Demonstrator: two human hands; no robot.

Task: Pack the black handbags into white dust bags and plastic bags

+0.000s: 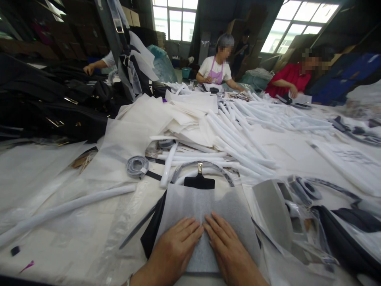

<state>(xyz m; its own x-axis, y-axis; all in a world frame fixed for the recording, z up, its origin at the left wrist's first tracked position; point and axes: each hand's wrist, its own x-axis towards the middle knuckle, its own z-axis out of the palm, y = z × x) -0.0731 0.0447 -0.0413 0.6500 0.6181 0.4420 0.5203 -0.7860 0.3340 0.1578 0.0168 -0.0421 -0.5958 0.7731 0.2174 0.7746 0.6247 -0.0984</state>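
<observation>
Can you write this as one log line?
left hand: on pale sheet | right hand: on pale sheet | pale sheet: over black bag

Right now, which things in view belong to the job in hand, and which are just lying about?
Seemingly the job: pale sheet under left hand and right hand; black piece beneath; buckled black tab.

Seemingly lying about: grey coil; white tube at left; magenta scrap; black scrap.
</observation>
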